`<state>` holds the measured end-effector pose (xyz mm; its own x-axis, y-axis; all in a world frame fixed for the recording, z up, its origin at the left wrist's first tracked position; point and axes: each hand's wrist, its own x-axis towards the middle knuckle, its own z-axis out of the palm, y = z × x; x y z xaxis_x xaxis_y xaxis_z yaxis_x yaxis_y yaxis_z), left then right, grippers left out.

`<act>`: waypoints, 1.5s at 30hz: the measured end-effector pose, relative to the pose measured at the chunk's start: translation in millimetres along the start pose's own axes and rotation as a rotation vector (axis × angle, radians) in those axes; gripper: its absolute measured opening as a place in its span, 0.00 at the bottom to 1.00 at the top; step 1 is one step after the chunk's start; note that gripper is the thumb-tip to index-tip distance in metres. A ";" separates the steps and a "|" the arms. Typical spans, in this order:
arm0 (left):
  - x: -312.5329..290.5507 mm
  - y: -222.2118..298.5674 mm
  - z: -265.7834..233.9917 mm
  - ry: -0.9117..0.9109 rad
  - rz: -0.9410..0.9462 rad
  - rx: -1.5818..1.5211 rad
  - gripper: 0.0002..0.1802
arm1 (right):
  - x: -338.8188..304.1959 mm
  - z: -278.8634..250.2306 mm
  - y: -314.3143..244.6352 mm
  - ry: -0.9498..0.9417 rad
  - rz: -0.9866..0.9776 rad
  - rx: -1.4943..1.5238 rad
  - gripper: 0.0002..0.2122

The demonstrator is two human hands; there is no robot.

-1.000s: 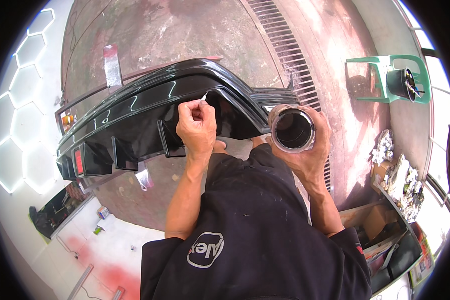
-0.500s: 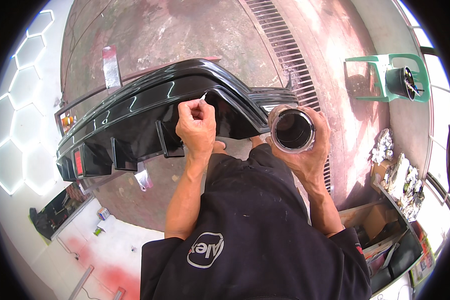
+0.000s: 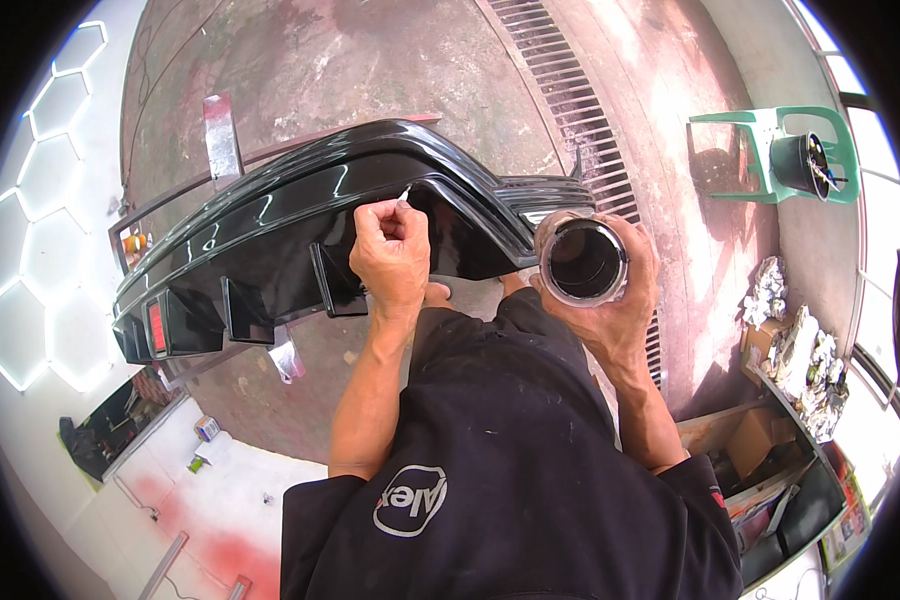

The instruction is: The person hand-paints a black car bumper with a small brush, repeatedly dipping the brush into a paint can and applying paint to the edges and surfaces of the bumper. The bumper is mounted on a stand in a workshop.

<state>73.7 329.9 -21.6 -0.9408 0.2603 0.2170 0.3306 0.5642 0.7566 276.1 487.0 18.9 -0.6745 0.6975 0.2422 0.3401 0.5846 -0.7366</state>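
Observation:
A glossy black car bumper point(image 3: 300, 215) with fins along its lower part stretches across in front of me. My left hand point(image 3: 390, 255) is closed in a pinch on a small, thin, pale-tipped stick point(image 3: 406, 194), too small to identify further. Its tip is at the bumper's surface, near the raised crease by the right-hand curve; whether it touches I cannot tell. To the right, my right hand point(image 3: 630, 275) is wrapped around a round cup point(image 3: 583, 262) with a stained rim and a dark inside. The cup is in front of the bumper's right end.
The bumper rests on a metal stand point(image 3: 222, 135). A floor drain grate point(image 3: 560, 85) runs beyond it. At right stand a green plastic chair point(image 3: 745, 125) with a black bucket point(image 3: 798, 165), crumpled paper point(image 3: 815, 365) and a cluttered shelf point(image 3: 740, 490). A white, red-stained surface point(image 3: 240, 480) lies at lower left.

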 end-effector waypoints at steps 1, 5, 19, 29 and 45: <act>0.0 -0.2 0.0 -0.003 0.001 -0.004 0.07 | 0.3 0.1 -0.8 -0.001 0.003 -0.002 0.46; -0.5 -2.8 -0.5 -0.009 0.012 -0.011 0.07 | 1.7 -0.7 -4.2 0.000 0.002 -0.008 0.46; -0.6 -4.2 -0.2 -0.034 0.040 -0.029 0.07 | 1.3 -0.7 -2.0 -0.025 -0.002 0.023 0.44; -0.6 -1.2 -1.0 -0.027 0.009 -0.039 0.06 | 2.8 -2.0 -3.0 -0.021 -0.018 0.007 0.42; -1.3 -6.3 0.4 -0.031 0.043 -0.043 0.08 | 2.5 0.2 -6.0 -0.020 -0.009 0.009 0.44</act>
<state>72.8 326.4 -27.0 -0.9228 0.3080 0.2313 0.3665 0.5177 0.7730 272.2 485.1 23.8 -0.6901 0.6841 0.2362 0.3286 0.5869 -0.7400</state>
